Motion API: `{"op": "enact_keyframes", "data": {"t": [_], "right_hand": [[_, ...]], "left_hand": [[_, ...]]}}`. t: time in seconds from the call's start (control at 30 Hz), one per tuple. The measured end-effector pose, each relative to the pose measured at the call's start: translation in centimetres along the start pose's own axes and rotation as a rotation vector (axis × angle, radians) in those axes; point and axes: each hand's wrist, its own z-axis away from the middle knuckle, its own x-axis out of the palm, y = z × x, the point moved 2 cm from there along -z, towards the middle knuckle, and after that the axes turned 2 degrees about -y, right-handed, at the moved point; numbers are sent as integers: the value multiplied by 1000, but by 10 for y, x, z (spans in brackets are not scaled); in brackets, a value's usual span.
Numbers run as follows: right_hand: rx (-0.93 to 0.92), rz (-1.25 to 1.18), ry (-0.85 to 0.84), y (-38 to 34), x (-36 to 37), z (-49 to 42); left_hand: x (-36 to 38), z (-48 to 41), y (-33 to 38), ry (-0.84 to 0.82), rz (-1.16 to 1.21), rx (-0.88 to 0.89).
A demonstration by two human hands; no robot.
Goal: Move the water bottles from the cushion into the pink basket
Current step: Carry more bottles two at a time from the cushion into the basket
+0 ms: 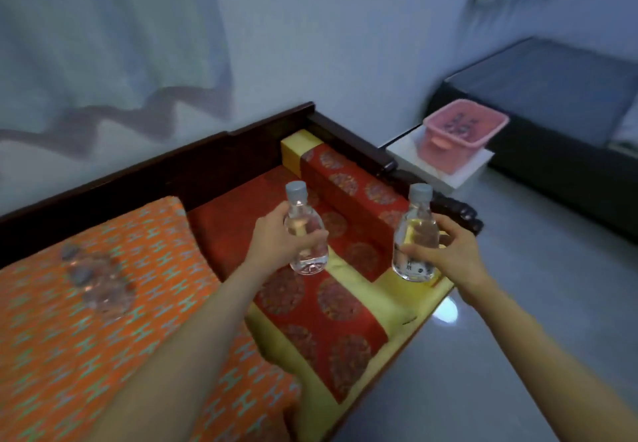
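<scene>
The left hand (274,239) is curling its fingers around a small clear plastic water bottle with a grey cap (306,234), holding it upright above the red and yellow patterned cushion (328,307). The right hand (452,253) is gripping a second clear water bottle with a grey cap (414,231) the same way, upright, over the cushion's edge. More clear bottles (98,283) are lying on the orange patterned cushion (69,355) to the left, too blurry to count. The pink plastic basket (466,121) is sitting on a white box (461,169), well apart from both hands.
</scene>
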Motion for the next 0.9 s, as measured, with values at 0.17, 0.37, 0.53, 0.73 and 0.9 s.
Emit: {"op": "enact_keyframes", "data": {"t": [0.17, 0.37, 0.53, 0.73, 0.9], "right_hand": [[-2, -16, 110, 15, -103, -7], [31, -40, 197, 34, -196, -28], [27, -32, 242, 53, -252, -65], [63, -21, 271, 79, -320, -138], [97, -13, 314, 93, -371, -199]], "left_hand": [[83, -27, 63, -73, 27, 57], [165, -71, 124, -167, 12, 120], [232, -121, 156, -209, 7, 153], [311, -194, 190, -240, 5, 169], [363, -252, 216, -263, 39, 164]]}}
